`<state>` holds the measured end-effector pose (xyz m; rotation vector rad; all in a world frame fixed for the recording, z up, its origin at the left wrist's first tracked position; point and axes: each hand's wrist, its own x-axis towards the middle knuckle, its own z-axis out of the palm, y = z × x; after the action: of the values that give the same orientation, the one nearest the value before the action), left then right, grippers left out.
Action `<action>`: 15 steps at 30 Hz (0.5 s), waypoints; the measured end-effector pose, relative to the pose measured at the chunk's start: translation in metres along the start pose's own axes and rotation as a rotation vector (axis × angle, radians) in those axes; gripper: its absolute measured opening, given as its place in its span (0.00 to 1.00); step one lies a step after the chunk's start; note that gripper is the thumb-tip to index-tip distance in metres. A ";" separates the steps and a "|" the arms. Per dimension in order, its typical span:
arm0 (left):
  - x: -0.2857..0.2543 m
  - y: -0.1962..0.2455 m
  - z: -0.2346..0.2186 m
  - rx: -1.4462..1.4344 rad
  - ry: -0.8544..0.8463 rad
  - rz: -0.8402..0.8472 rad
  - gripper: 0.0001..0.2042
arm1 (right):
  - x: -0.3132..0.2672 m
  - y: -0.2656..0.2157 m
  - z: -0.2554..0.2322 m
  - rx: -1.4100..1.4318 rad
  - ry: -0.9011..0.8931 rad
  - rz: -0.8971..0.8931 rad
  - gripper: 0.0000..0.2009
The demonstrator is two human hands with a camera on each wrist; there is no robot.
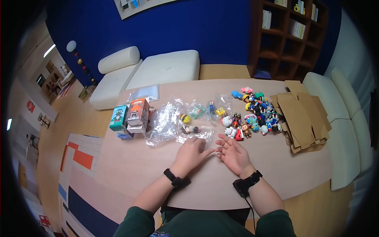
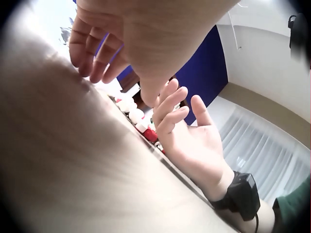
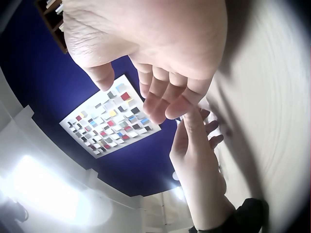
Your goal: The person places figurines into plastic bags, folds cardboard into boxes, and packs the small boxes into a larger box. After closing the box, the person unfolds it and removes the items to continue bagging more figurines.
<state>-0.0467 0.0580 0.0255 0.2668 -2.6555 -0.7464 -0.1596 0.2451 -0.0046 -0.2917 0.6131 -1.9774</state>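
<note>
Near the middle of the table (image 1: 272, 170), my left hand (image 1: 190, 156) is palm down with its fingers loosely bent. Its fingertips lie right at the edge of a clear plastic bag (image 1: 205, 136), just in front of a small dark-haired figurine (image 1: 191, 129). My right hand (image 1: 233, 156) is turned palm up beside it, fingers relaxed and nothing in them. The left thumb and the right fingertips come close together; in the right wrist view the left hand (image 3: 194, 150) overlaps the right fingers (image 3: 177, 107). A yellow figurine (image 1: 184, 118) sits farther back among crinkled clear bags (image 1: 164, 122).
Stacked toy boxes (image 1: 138, 112) stand at the left, with flat clear bags (image 1: 145, 93) behind them. Right of centre, many small figurines (image 1: 260, 112) crowd together beside a pile of flattened brown cardboard (image 1: 302, 122). A few figurines (image 1: 220, 112) lie between, some on clear wrapping.
</note>
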 end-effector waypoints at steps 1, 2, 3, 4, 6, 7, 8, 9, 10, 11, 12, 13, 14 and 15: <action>0.005 0.003 0.004 0.048 -0.025 -0.035 0.17 | 0.000 -0.001 -0.001 -0.003 0.005 -0.005 0.27; 0.009 0.005 0.008 0.075 -0.005 -0.049 0.14 | 0.000 0.000 -0.003 -0.015 0.025 -0.016 0.26; 0.012 0.003 0.013 0.071 -0.010 -0.047 0.14 | 0.000 0.000 -0.004 -0.026 0.045 -0.025 0.26; 0.016 -0.001 0.016 0.102 -0.022 -0.068 0.11 | -0.001 0.000 -0.003 -0.026 0.050 -0.027 0.26; 0.019 -0.004 0.019 0.136 -0.024 -0.078 0.06 | 0.000 -0.003 0.000 -0.071 0.111 -0.031 0.23; 0.019 -0.006 0.017 0.137 -0.026 -0.072 0.06 | 0.001 -0.003 -0.001 -0.070 0.112 -0.037 0.23; 0.019 -0.009 0.016 0.097 -0.023 -0.060 0.06 | 0.002 -0.002 -0.003 -0.105 0.137 -0.020 0.22; 0.017 -0.012 0.016 0.057 -0.021 -0.050 0.06 | 0.003 -0.001 -0.004 -0.139 0.163 0.000 0.21; 0.016 -0.009 0.012 0.058 -0.023 -0.049 0.06 | 0.003 -0.001 -0.005 -0.137 0.164 -0.002 0.21; 0.014 -0.005 0.007 -0.087 -0.061 -0.143 0.07 | 0.003 -0.001 -0.005 -0.179 0.160 0.016 0.20; 0.011 -0.002 0.004 -0.233 -0.100 -0.239 0.07 | 0.003 0.000 -0.005 -0.221 0.156 0.035 0.19; 0.008 -0.001 0.004 -0.232 -0.104 -0.241 0.07 | 0.003 0.002 -0.002 -0.218 0.158 0.036 0.19; 0.003 0.000 0.006 -0.330 -0.122 -0.256 0.08 | 0.004 0.004 0.003 -0.270 0.199 0.031 0.18; -0.001 0.002 0.008 -0.429 -0.139 -0.272 0.09 | 0.004 0.006 0.006 -0.322 0.240 0.027 0.17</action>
<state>-0.0493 0.0633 0.0201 0.4757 -2.5264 -1.4399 -0.1540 0.2375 -0.0035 -0.2402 1.0886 -1.8984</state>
